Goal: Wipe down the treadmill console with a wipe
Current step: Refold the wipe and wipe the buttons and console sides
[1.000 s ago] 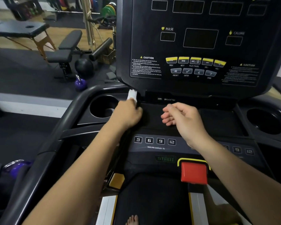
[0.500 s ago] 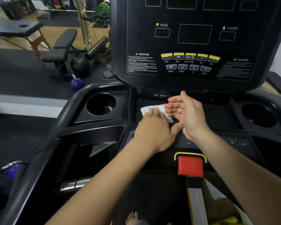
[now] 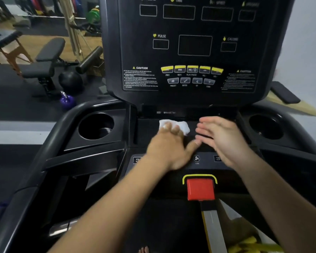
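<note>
The wipe (image 3: 179, 126) lies lengthwise along the console shelf (image 3: 148, 128) back edge, pressed under the flat-fingered left hand (image 3: 169, 148), with the right hand (image 3: 221, 137) loose alongside.

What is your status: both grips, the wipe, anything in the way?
Left grip flat on wipe, pressing. Wipe on console tray. Right grip open, empty, just right of wipe, maybe in its path.

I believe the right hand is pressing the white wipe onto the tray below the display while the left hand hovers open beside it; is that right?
Not quite: the head view shows the left hand pressing the white wipe onto the tray, while the right hand hovers open beside it.
</note>
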